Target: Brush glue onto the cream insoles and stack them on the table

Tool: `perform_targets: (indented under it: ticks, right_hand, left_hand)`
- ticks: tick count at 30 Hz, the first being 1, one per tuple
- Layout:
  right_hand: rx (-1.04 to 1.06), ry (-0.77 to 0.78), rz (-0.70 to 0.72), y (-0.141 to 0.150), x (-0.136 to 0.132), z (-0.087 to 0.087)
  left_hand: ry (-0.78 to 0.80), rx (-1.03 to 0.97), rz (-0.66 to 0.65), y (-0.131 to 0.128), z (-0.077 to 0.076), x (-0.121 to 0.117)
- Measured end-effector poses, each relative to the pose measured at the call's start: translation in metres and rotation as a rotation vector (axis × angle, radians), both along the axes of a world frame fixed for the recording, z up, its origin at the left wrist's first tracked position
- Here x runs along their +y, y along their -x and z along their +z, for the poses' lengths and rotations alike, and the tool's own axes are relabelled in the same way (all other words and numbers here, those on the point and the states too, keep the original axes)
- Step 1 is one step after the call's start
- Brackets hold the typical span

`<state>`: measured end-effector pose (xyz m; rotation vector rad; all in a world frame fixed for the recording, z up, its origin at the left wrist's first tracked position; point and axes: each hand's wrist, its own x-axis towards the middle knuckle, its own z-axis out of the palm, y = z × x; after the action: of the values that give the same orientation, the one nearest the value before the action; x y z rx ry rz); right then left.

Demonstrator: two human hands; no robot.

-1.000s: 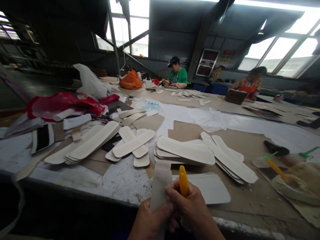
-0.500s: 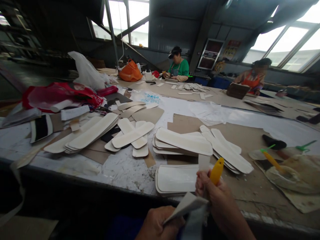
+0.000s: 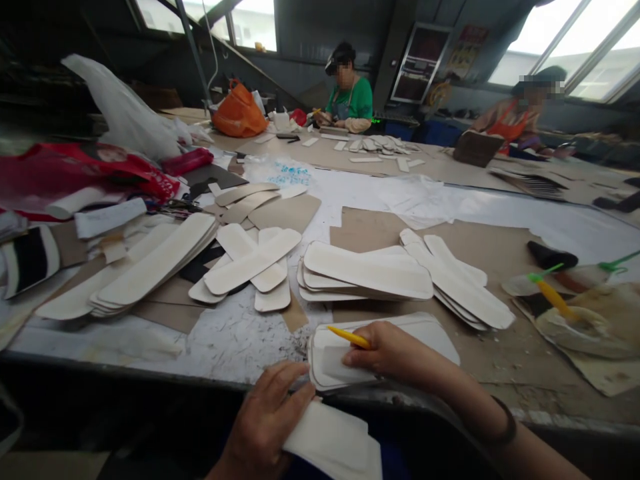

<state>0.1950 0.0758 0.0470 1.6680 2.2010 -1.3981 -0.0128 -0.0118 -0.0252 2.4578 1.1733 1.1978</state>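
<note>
My right hand (image 3: 395, 350) is closed around a tool with a yellow handle (image 3: 347, 337); its working end is hidden. Its fingertips rest on a small white strip (image 3: 335, 363), which lies on the near stack of long white panels (image 3: 425, 327) at the table's edge. In my left hand (image 3: 273, 413) are a few overlapping white pieces (image 3: 330, 433), gripped in front of the table edge. The left fingertips reach the left end of that near stack.
More white panel stacks lie behind (image 3: 367, 270), at right (image 3: 460, 283) and at left (image 3: 155, 267). A glue-stained pot (image 3: 575, 333) with a yellow-handled brush stands at right. Plastic bags (image 3: 130, 107) lie far left. Two people (image 3: 353, 100) work across the table.
My right hand has moved onto the near stack, tilting the yellow handle from upright to pointing left. The left hand has moved left and up, its white pieces now lying flatter. The view has shifted.
</note>
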Motion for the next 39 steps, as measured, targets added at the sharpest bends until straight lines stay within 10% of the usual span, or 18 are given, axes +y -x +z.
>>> perform_targets:
  ticks: [29,39]
  right_hand:
    - [-0.345,-0.303,0.295,0.016,0.005,-0.005]
    - [-0.503,-0.306,-0.121,-0.094,-0.028,0.025]
  left_hand:
    - [0.009,0.256,-0.122,0.004,0.001,0.015]
    - [-0.049,0.183,-0.101,0.003,-0.011,0.014]
